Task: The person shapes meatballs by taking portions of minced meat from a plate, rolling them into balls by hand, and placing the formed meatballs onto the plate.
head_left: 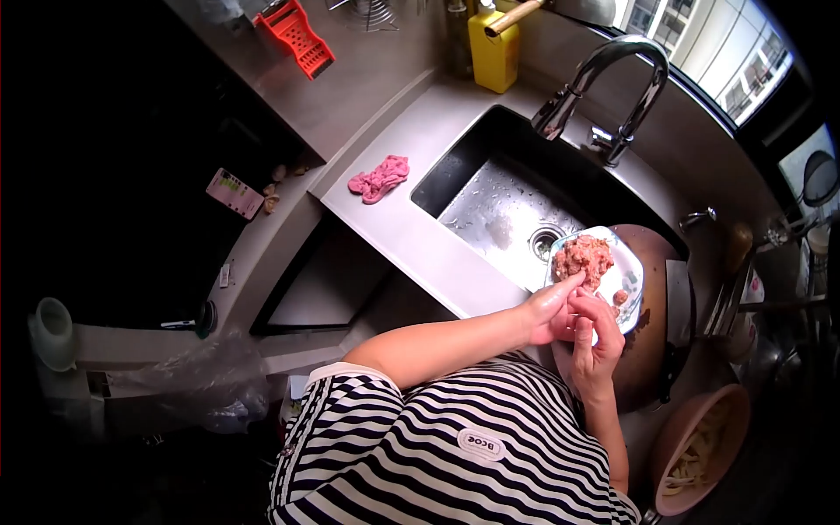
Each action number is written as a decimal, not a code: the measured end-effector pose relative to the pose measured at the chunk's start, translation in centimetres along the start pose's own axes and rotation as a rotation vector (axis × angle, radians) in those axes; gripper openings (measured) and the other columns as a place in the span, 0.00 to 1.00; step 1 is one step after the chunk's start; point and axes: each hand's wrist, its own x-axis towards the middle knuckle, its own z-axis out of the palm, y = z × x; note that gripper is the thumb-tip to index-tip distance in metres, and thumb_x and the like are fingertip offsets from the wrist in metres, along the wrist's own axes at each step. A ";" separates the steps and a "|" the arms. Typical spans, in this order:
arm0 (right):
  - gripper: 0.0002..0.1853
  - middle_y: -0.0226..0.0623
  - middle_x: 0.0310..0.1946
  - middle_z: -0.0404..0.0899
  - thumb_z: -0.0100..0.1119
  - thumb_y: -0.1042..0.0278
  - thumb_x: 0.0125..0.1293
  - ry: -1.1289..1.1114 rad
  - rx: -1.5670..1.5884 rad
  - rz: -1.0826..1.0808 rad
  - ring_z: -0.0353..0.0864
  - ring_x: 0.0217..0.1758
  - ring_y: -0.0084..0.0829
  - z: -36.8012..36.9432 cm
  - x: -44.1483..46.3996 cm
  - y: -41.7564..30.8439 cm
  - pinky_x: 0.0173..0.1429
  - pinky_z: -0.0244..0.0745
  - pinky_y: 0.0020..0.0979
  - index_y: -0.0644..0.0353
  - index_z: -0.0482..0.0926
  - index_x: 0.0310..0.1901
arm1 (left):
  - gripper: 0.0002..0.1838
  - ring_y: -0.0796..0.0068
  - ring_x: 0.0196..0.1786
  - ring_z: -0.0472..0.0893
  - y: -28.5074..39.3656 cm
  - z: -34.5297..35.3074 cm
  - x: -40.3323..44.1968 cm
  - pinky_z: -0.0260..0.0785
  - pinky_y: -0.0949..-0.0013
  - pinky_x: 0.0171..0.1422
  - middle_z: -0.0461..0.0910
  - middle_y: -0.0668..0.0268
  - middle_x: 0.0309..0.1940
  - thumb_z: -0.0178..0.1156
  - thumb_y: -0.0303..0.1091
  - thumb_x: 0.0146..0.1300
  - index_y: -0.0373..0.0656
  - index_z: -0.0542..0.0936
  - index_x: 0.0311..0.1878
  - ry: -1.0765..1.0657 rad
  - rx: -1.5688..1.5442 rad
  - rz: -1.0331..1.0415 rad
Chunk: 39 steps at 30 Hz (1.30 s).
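Observation:
A white patterned plate [633,267] with raw minced meat [584,257] lies over the sink's near right corner and the cutting board. A small separate lump of meat [619,297] sits toward the plate's right side. My left hand [553,311] reaches over the plate's near edge, its thumb close to the minced meat. Against it, my right hand [598,336] has its fingers bent and touching the left hand's fingers. Both hands look closed. Whatever is between the fingers is hidden.
A sink [490,206] with a tall faucet [652,83] is beyond the plate. On the round cutting board [643,350] rests a cleaver [678,306]. A pink bowl [744,420] of pale strips stands at lower right. A pink cloth [379,179] lies left of the sink, a yellow bottle [494,52] behind.

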 end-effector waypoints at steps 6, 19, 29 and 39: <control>0.16 0.39 0.41 0.80 0.43 0.62 0.72 0.264 0.512 0.528 0.78 0.45 0.28 -0.6 -1.2 1.8 0.54 0.72 0.32 0.66 0.76 0.45 | 0.30 0.81 0.11 0.60 1.7 0.2 -1.8 0.55 0.79 0.15 0.63 0.71 0.10 0.49 0.59 0.65 0.46 0.67 0.14 -0.035 0.303 0.174; 0.19 0.23 0.14 0.61 0.41 0.51 0.72 0.171 1.388 1.193 0.50 0.11 0.14 -1.8 -3.5 4.6 0.14 0.43 0.17 0.54 0.68 0.27 | 0.11 0.59 0.43 0.77 1.8 1.1 -1.9 0.66 0.63 0.52 0.79 0.58 0.35 0.55 0.35 0.63 0.36 0.78 0.32 -0.105 1.583 1.153; 0.09 0.37 0.33 0.75 0.54 0.74 0.60 -0.205 -0.374 0.426 0.77 0.40 0.32 -5.7 2.2 11.5 0.43 0.74 0.30 0.63 0.77 0.42 | 0.09 0.77 0.34 0.75 3.2 -1.1 -2.2 0.67 0.75 0.42 0.78 0.63 0.29 0.56 0.28 0.64 0.33 0.78 0.30 0.137 1.442 1.015; 0.12 0.42 0.38 0.78 0.54 0.75 0.55 -0.336 -0.487 0.432 0.77 0.46 0.41 -5.5 2.7 14.4 0.49 0.73 0.37 0.58 0.82 0.40 | 0.07 0.80 0.28 0.74 4.5 -2.5 -2.1 0.68 0.76 0.34 0.77 0.65 0.26 0.59 0.28 0.61 0.34 0.78 0.30 0.193 1.305 1.019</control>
